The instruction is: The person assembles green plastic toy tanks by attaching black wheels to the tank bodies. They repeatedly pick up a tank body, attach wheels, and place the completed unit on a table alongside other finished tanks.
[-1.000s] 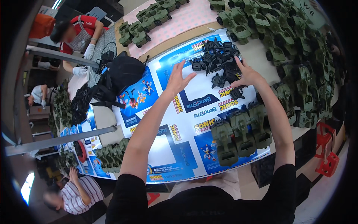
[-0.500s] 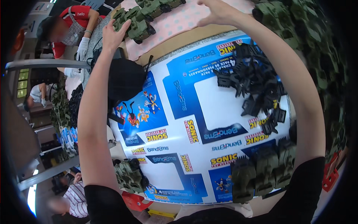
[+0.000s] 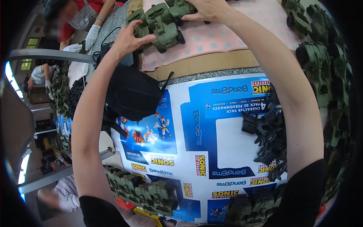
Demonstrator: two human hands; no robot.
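Observation:
Dark green toy vehicles [image 3: 165, 36] with black wheels stand bunched together on a pink dotted cloth [image 3: 223, 36] at the top. My left hand [image 3: 130, 41] presses on the bunch's left end, thumb and forefinger spread around a vehicle. At the right end, my right hand [image 3: 211, 10] has its thumb against another green toy vehicle [image 3: 182, 10]. Its other fingers are partly cut off by the upper picture edge. Between my forearms, a pile of black plastic parts [image 3: 266, 130] lies on a printed blue and white sheet [image 3: 193, 166].
A black bag [image 3: 132, 90] lies beside my left forearm. More green toy vehicles stand in rows at the lower left [image 3: 141, 191], lower right [image 3: 251, 208] and far right [image 3: 317, 72]. A co-worker's white-gloved hand [image 3: 92, 37] is at the upper left, near a metal rail [image 3: 53, 55].
My right hand has come in from the right and now touches the bunched vehicles. My left hand stays at their left end. The view has shifted, showing more vehicles at lower left.

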